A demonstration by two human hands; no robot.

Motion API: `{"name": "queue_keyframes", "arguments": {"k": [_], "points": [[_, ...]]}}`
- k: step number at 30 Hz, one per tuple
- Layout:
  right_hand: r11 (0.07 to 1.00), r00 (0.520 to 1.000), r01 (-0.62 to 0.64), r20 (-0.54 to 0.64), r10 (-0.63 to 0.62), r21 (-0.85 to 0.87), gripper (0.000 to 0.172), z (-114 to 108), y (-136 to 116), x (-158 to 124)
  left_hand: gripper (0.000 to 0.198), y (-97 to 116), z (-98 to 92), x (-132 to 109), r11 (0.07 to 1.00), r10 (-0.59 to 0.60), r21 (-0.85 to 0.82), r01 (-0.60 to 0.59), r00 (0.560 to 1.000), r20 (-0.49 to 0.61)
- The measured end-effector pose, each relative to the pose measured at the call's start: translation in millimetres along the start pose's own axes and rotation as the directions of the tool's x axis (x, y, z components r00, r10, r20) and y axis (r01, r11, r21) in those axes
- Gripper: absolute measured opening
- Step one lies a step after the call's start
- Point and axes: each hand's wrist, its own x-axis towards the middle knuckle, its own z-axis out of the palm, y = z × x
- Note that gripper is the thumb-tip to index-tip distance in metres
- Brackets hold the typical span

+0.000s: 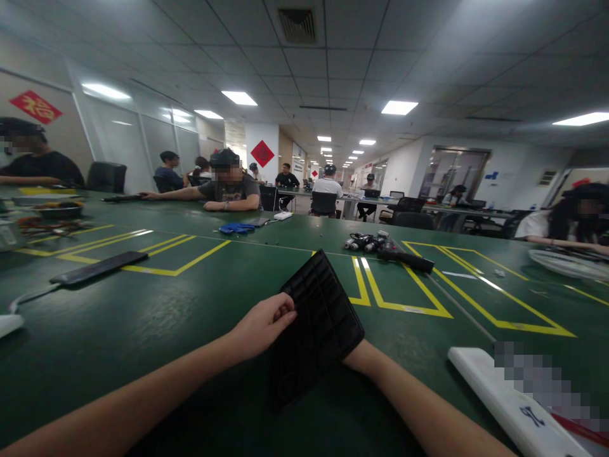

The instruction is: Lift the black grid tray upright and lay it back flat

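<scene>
A black tray (pixel 316 324) with a grid of shallow compartments is tilted up in front of me, above the green table. My right hand (pixel 358 357) holds it from behind; only the wrist side shows past the lower right edge, and the fingers are hidden. At the tray's left side is my left hand (pixel 266 322), its fingers curled closed in front of the compartments. Whatever those fingers pinch, if anything, cannot be made out. The compartments look dark, and their contents are too dim to tell.
Yellow tape rectangles mark the green table (pixel 190 343). A black bar (pixel 99 268) lies left, blue gloves (pixel 236 228) farther back. Black cables (pixel 366 242) and a black cylinder (pixel 406 259) lie beyond the tray. A white power strip (pixel 504 393) is near right. Several people sit around.
</scene>
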Motion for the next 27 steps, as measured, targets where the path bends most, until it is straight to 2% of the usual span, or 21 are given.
{"name": "queue_keyframes", "arguments": {"k": [2,6,8,9,10,12,13,14,15,16,20,23,25,27], "points": [[0.999,1.000,-0.014,0.017,0.013,0.029,0.054,-1,-2,0,0.018,-1,-1.5,0,0.999,0.010,-0.046,-0.010,1.000,0.016],[0.998,0.999,-0.025,0.028,0.023,0.060,0.056,-1,-1,-1,0.014,-4,-6.8,-1,0.996,0.087,-0.021,-0.087,0.996,-0.011],[0.998,1.000,-0.006,0.025,0.004,0.067,0.057,-1,0,-1,0.012,-5,-8.3,0,0.989,0.058,-0.136,-0.062,0.998,-0.037],[0.998,1.000,0.005,0.028,-0.007,0.067,0.057,0,-1,0,0.010,-6,-8.5,2,0.967,-0.008,-0.256,-0.002,0.999,-0.036],[0.998,0.999,0.014,0.034,-0.016,0.064,0.056,-1,-2,0,0.010,-6,-8.3,3,0.911,-0.096,-0.404,0.081,0.995,-0.019],[0.999,0.998,0.024,0.050,-0.026,0.048,0.053,-2,-6,1,0.011,-8,-7.2,7,0.700,-0.254,-0.674,0.236,0.964,0.074],[0.999,0.998,0.025,0.056,-0.027,0.037,0.052,-2,-8,2,0.012,-10,-6.3,9,0.597,-0.292,-0.751,0.281,0.948,0.123],[0.999,0.998,0.023,0.057,-0.025,0.026,0.050,-3,-10,2,0.014,-11,-5.4,10,0.540,-0.308,-0.783,0.308,0.938,0.157],[1.000,0.998,0.018,0.053,-0.019,0.018,0.049,-3,-10,3,0.018,-13,-4.4,11,0.539,-0.308,-0.777,0.324,0.935,0.177],[1.000,0.999,0.012,0.045,-0.012,0.012,0.048,-3,-10,3,0.023,-16,-3.3,11,0.587,-0.294,-0.740,0.330,0.938,0.185],[1.000,1.000,0.006,0.024,-0.006,-0.014,0.048,-2,-2,1,0.052,-20,0.5,10,0.877,-0.162,-0.426,0.222,0.972,0.171],[0.999,0.999,0.035,0.029,-0.034,-0.034,0.050,-2,2,0,0.045,-16,1.9,7,0.983,-0.050,-0.175,0.065,0.995,0.085],[0.998,0.997,0.055,0.057,-0.052,-0.042,0.049,-1,2,1,0.035,-10,2.0,6,0.999,0.038,-0.005,-0.038,0.999,0.003],[0.995,0.990,0.084,0.116,-0.076,-0.061,0.042,-1,4,4,0.029,-5,-0.2,6,0.987,0.099,0.131,-0.091,0.994,-0.051]]}}
